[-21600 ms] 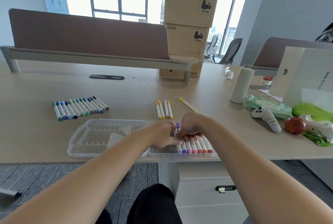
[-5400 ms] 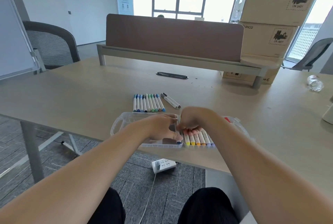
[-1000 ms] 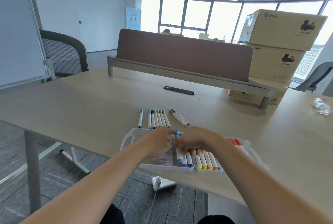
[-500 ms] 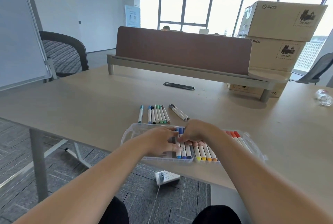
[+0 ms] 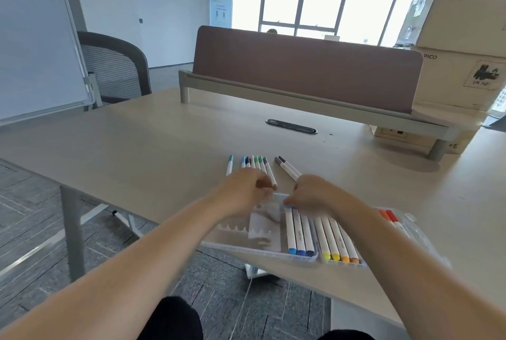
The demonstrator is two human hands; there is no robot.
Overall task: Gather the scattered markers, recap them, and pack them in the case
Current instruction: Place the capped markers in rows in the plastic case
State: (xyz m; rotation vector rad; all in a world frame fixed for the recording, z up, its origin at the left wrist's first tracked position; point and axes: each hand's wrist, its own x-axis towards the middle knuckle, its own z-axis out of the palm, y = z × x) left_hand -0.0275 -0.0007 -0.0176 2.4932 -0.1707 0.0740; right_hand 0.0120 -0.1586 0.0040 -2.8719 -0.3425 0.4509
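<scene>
- Clear plastic case [image 5: 235, 230]: near edge of beige worktop [image 5: 164, 148].
- White-barrelled markers [image 5: 297, 230]: some slotted inside, rest loose just beyond; likely light, stiff, slippery; pinch mid-barrel.
- Left hand [image 5: 243, 194], right hand [image 5: 317, 196]: fingers [image 5: 290, 200] curled over case; hold unclear.

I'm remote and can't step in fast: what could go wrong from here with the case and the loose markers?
The case lies right at the near edge of the desk, its left corner about on the lip; a push from the left hand or right hand could slide it off. The loose markers lie just beyond the hands, so a reach might knock them rolling.
</scene>
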